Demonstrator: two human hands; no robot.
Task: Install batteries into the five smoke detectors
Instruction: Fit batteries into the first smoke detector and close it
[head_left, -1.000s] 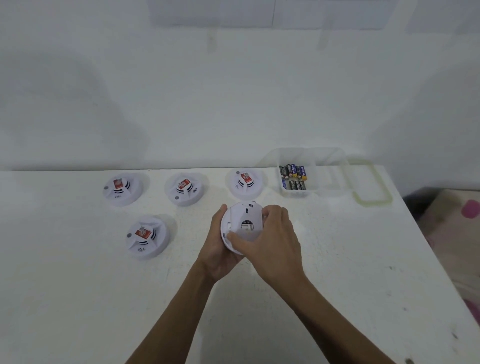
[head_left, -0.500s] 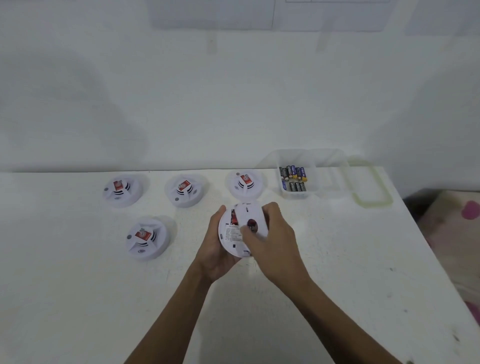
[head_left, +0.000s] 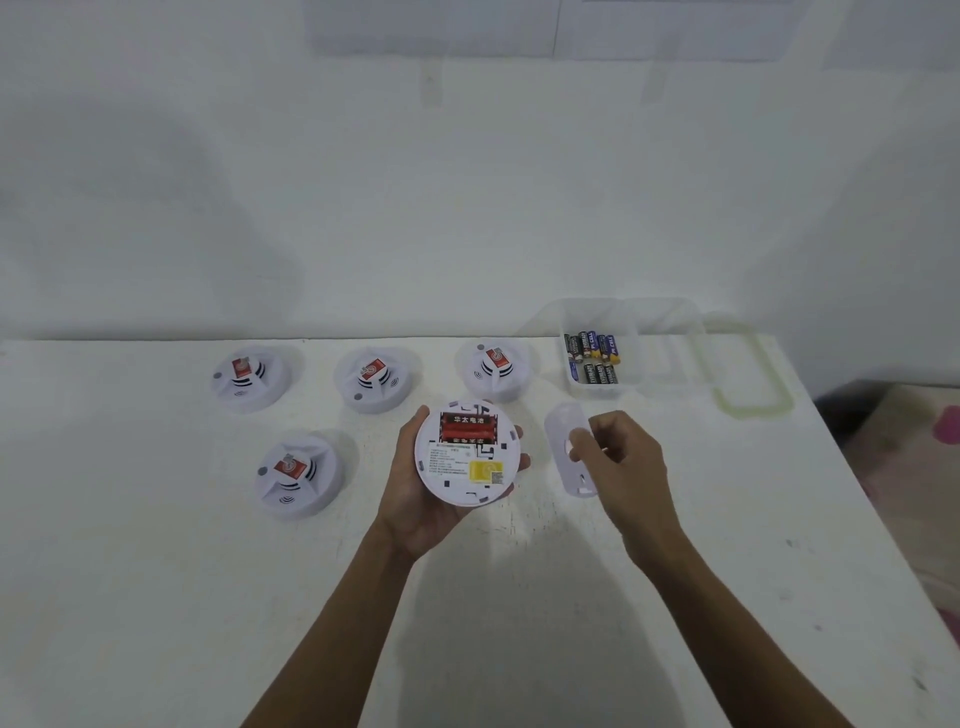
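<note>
Four round white plastic smoke detectors (head_left: 373, 379) lie face up on the white table (head_left: 156, 571), three in a far row and one nearer detector (head_left: 297, 474) at the left. The left hand (head_left: 415, 499), palm up with its fingers curled round the rim, cradles the fifth white detector (head_left: 467, 467) back up, with two red batteries (head_left: 467, 430) in its open bay. Just right of it, not touching, the right hand (head_left: 623, 467) pinches the white oblong battery cover (head_left: 563, 431), which sat over that bay half a second ago. At the far right, a clear plastic box (head_left: 636, 343) holds dark batteries (head_left: 592, 356), too crowded to count.
</note>
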